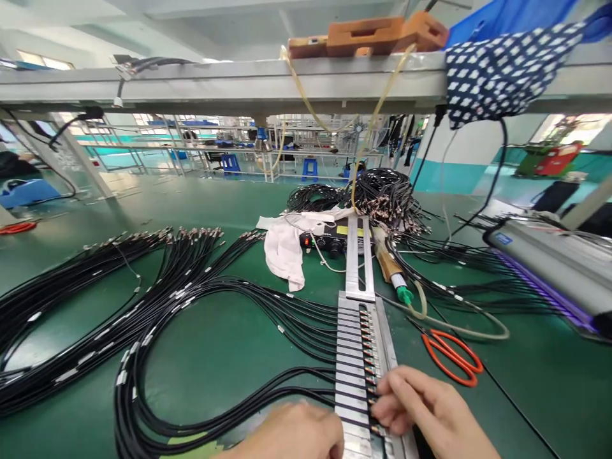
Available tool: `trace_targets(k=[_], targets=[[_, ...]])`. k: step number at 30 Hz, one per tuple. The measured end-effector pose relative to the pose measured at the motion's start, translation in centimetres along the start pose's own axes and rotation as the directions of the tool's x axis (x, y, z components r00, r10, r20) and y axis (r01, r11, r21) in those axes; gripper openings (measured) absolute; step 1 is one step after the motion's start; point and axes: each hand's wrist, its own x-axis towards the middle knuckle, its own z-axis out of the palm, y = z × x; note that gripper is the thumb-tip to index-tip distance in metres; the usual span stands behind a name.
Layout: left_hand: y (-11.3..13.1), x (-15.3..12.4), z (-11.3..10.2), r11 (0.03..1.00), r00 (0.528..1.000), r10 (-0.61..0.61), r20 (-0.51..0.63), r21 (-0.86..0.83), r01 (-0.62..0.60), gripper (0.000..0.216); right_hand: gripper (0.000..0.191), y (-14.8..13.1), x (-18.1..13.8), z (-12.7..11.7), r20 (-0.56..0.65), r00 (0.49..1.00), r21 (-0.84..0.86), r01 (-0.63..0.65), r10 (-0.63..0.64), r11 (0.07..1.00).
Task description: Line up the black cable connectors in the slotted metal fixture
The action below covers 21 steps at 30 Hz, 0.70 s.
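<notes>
A metal slotted fixture (352, 376) stands upright in view on the green table, with black cables (296, 319) lying in its slots from the left. Their small metal connectors (367, 344) line up along its right side. My right hand (421, 405) is at the lower connectors, thumb and fingertips pinched together at a cable end. Low in the view, my left hand (296, 433) is curled beside the fixture's left edge, close to the nearest cables. Its fingertips are turned away, so what they hold is hidden.
Right of the fixture lie orange-handled scissors (452, 357) and a green-tipped syringe (403, 290) on a hose. Behind are a black control box (329, 242), a white cloth (284, 248) and coiled cables (382, 191). A lamp unit (549, 268) glows purple. A shelf (215, 80) crosses above.
</notes>
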Motion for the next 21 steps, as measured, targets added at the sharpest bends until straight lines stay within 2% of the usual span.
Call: trace_targets(k=[2,4,6,8,11,14,18,21], targets=[[-0.2,0.2,0.5,0.99,0.999,-0.044,0.02,-0.137,0.046,0.017,0.058,-0.1,0.4,-0.2,-0.002,0.996,0.163,-0.085,0.086,0.983],[-0.4,0.2,0.4,0.96,0.999,-0.048,0.011,-0.276,0.049,0.019,0.06,-0.3,0.5,0.0,0.0,0.995,0.216,-0.094,0.097,0.972],[-0.4,-0.2,-0.4,0.908,0.999,-0.049,0.011,-0.415,0.05,0.019,0.06,-0.4,0.6,0.2,0.0,0.995,0.253,-0.098,0.101,0.962],[-0.1,-0.7,-1.6,0.873,0.997,-0.081,-0.005,-0.483,0.069,0.019,0.06,-0.4,0.7,0.2,0.003,0.995,0.286,-0.1,0.104,0.953],[0.4,-1.2,-2.7,0.921,0.987,-0.134,-0.087,-0.379,0.091,0.019,0.059,-0.1,0.9,-0.2,0.008,0.995,0.308,-0.101,0.104,0.946],[0.6,-1.0,-2.8,0.971,0.984,-0.13,-0.123,-0.215,0.101,0.022,0.059,0.4,1.1,-0.4,0.03,0.994,0.315,-0.105,0.101,0.943],[0.5,-0.9,-2.4,0.984,0.992,-0.105,-0.073,-0.154,0.093,0.024,0.061,0.7,1.1,-0.3,0.025,0.994,0.315,-0.109,0.107,0.943],[0.5,-1.3,-2.3,0.993,0.986,-0.07,-0.153,-0.105,0.054,0.024,0.063,0.5,1.1,0.0,-0.009,0.994,0.323,-0.1,0.109,0.941]])
